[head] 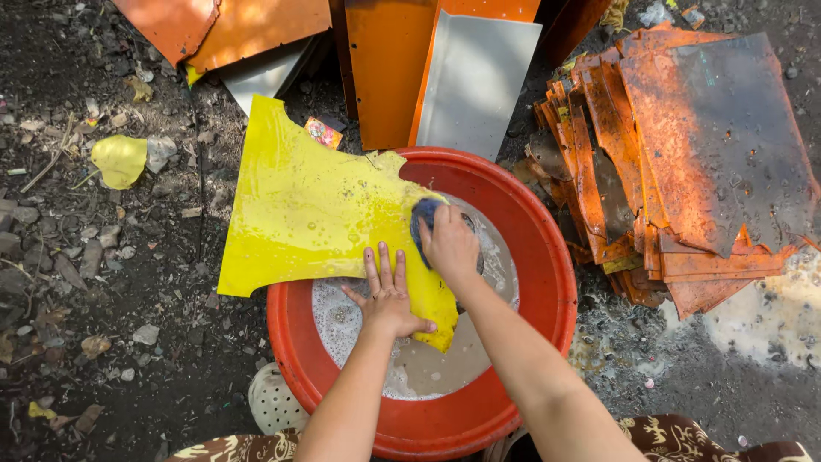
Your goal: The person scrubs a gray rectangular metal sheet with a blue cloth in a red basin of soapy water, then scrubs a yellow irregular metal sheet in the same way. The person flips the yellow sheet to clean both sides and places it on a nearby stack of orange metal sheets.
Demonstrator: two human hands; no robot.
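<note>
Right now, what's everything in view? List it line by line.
yellow sheet: one, wet, lying across the basin's left rim
red basin: one, centre, holding soapy water
blue scrubber: one, under the right hand, on the sheet
orange sheets: a stack, rusty and dirty, right of the basin
orange and grey panels: several, leaning at top
yellow leaf: one, on the dirt at left
white perforated thing: one, below the basin's left edge
left hand: flat on the sheet
right hand: gripping the scrubber
</note>
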